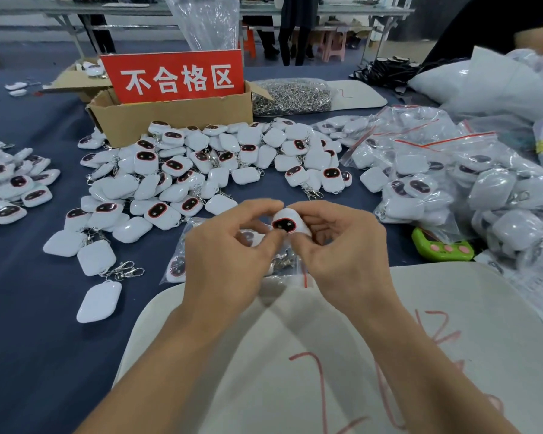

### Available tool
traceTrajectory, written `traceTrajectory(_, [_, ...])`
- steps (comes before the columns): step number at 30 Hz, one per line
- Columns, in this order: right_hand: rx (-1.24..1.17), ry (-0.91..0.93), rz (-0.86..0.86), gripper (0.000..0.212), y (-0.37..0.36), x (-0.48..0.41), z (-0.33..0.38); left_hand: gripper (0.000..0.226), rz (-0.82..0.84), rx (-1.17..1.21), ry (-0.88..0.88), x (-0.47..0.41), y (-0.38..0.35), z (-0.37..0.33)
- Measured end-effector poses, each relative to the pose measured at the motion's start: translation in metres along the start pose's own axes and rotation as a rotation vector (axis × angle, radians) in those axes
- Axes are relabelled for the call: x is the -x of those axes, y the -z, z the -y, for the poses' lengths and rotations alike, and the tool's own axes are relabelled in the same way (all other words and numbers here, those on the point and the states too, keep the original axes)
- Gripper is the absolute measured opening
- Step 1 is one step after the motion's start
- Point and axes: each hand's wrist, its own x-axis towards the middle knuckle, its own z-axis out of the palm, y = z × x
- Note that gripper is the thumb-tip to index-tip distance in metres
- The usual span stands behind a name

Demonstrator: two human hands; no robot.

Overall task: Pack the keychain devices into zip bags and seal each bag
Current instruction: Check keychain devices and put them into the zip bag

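Both hands hold one white keychain device (286,223) with a dark red-rimmed face, above the table's middle. My left hand (232,245) pinches its left side, and my right hand (339,245) pinches its right side. Its metal clip (281,261) hangs below, between my hands. Beneath my hands lie clear zip bags (177,264) with devices inside. A big heap of loose devices (201,170) spreads just beyond. Sealed bags with red zip strips (452,170) pile up at the right.
A cardboard box (170,117) with a red sign (173,76) stands behind the heap. A bag of metal clips (292,97) lies beside it. A green counter (442,249) sits at right. A white board (452,339) with red marks lies under my forearms. More devices (13,186) lie far left.
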Motion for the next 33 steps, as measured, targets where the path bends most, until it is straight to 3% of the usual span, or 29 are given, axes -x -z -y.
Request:
traceTrajectory(5, [0.287,0.2,-0.183,0.03,0.001,0.004,0.002,0.028,-0.075,-0.202,-0.118,0.004,0.0,0.001])
traceTrajectory(14, [0.278,0.226,-0.162,0.03,0.002,0.003,-0.001,0.035,-0.083,-0.192,-0.095,0.005,0.0,0.003])
traceTrajectory(16, [0.19,0.151,-0.14,0.032,0.003,0.0,-0.001,0.04,-0.059,-0.184,-0.115,0.006,0.001,0.004])
traceTrajectory(18, [-0.049,0.001,-0.068,0.027,0.004,-0.002,0.001,0.061,-0.009,-0.153,-0.156,0.006,0.002,0.003])
traceTrajectory(20, [-0.262,-0.123,0.002,0.021,0.006,-0.004,0.004,0.067,0.014,-0.107,-0.231,0.006,0.001,0.002])
traceTrajectory(23, [-0.389,-0.266,0.027,0.024,0.007,-0.005,0.004,0.045,0.007,-0.033,-0.226,0.005,-0.001,0.003])
traceTrajectory(26, [-0.368,-0.245,0.002,0.017,0.008,-0.007,0.006,0.021,0.029,-0.094,-0.179,0.003,0.0,0.005])
traceTrajectory(29, [-0.356,-0.144,0.08,0.019,0.011,-0.007,0.008,0.018,0.055,-0.202,-0.119,0.003,0.001,0.003])
traceTrajectory(31, [-0.339,-0.103,0.101,0.027,0.013,-0.006,0.008,0.018,0.084,-0.193,-0.094,0.003,0.001,0.002])
traceTrajectory(33, [-0.321,-0.103,0.087,0.021,0.015,-0.007,0.007,0.023,0.108,-0.139,-0.062,0.004,0.001,0.0])
